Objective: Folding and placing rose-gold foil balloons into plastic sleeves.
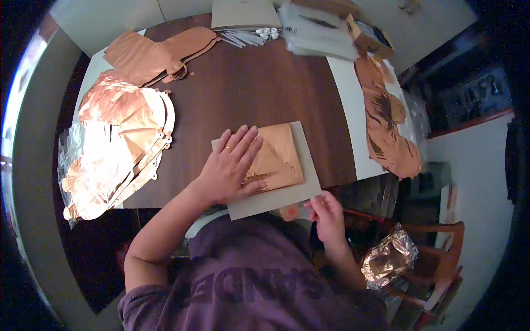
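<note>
While the folded copper-coloured foil (281, 151) is held down on the grey cardboard sheet (270, 201) by a flattened, empty left hand (232, 168), the sheet's near right corner is pinched by the right hand (327, 214). Light, slick and easily creased, the foil is probably best taken by its folded edges.

Glare whitens the foil (110, 154) along the left edge of the surface (254, 83); elsewhere it is dim, with fisheye bending and black corners.
</note>
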Demonstrator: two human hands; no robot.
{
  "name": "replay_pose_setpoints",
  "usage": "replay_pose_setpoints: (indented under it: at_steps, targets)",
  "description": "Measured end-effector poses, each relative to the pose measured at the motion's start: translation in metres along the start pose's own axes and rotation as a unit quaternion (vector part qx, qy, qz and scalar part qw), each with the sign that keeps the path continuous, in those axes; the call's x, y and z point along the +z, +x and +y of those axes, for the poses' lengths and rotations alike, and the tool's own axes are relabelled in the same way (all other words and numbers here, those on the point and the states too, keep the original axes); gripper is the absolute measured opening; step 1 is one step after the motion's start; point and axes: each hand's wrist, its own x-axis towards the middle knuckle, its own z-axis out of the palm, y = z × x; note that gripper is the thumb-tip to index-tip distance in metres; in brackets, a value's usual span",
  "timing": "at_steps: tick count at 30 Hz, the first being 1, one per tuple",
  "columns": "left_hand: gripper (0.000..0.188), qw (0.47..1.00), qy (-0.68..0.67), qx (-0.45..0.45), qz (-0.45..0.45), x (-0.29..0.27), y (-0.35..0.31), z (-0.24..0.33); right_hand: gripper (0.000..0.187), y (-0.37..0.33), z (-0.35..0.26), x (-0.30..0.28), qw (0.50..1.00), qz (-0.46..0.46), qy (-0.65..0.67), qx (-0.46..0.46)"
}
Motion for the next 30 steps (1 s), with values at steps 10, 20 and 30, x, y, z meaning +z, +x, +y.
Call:
replay_pose_setpoints:
  at_steps: [10, 20, 30]
  targets:
    - [0.089, 0.999, 0.0, -0.053, 0.004, 0.0, -0.007, 0.014, 0.018, -0.002, -0.017, 0.02, 0.973, -0.026, 0.197, 0.114]
    - [0.089, 0.998, 0.011, -0.053, 0.023, 0.001, -0.011, 0.013, 0.019, -0.008, -0.009, 0.028, 0.969, 0.001, 0.225, 0.104]
    - [0.088, 0.997, 0.041, -0.061, 0.005, -0.002, -0.01, 0.009, 0.015, 0.0, -0.01, 0.035, 0.968, 0.004, 0.23, 0.099]
